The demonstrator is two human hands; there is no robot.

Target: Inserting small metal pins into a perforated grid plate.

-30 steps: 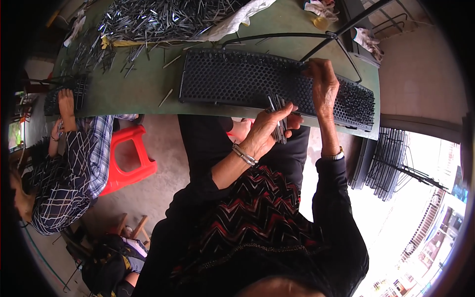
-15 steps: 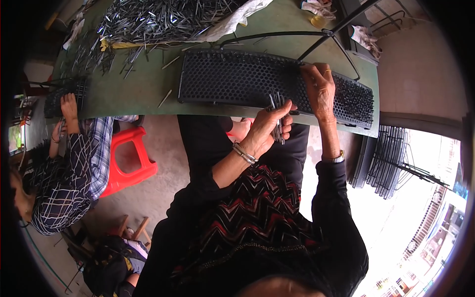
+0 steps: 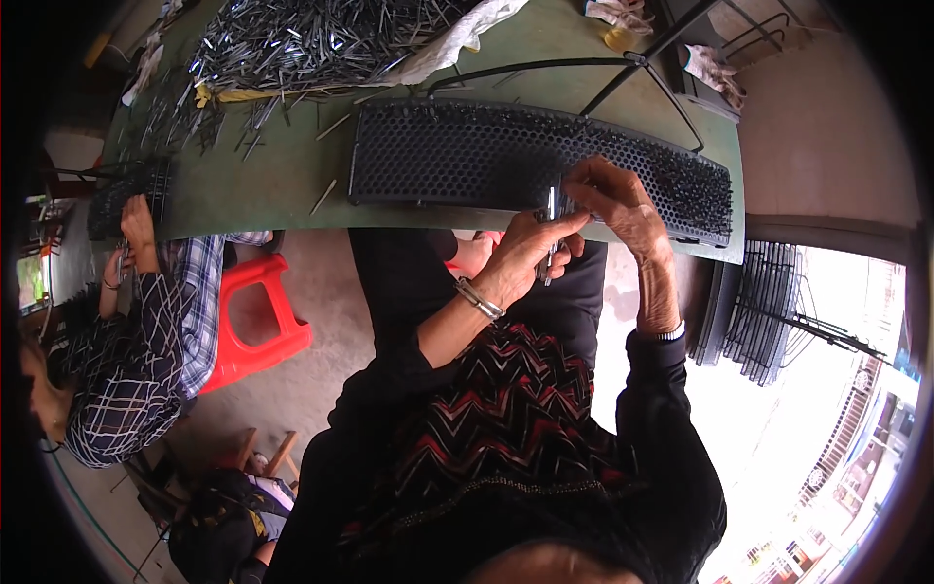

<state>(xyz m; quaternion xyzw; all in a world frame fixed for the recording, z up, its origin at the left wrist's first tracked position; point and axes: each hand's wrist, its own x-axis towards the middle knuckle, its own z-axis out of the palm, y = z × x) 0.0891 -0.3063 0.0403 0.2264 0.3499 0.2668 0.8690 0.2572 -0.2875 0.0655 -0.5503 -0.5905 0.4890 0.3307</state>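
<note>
My left hand (image 3: 525, 250) is closed around a small bundle of thin metal rods (image 3: 553, 202), which stand roughly upright out of its grip. At the bundle's upper end, my right hand (image 3: 623, 209) has its fingers drawn together in a pinch; what lies between the fingertips is hidden. Just beyond both hands, a long dark panel full of round holes (image 3: 438, 151) lies along the table's near edge. Small dark pieces crowd its right part and far edge, while open holes show across its left and middle.
On the green table (image 3: 253, 185), a large heap of metal rods (image 3: 311, 44) rests on a white sheet (image 3: 457, 44). Black metal bars (image 3: 545, 65) stand behind the panel. A co-worker (image 3: 136, 331) sits left, near a red stool (image 3: 255, 321). Stacked dark panels (image 3: 759, 311) stand right.
My right hand has come off the panel and moved left and nearer, to the bundle. My left hand keeps hold of the rods, almost in place.
</note>
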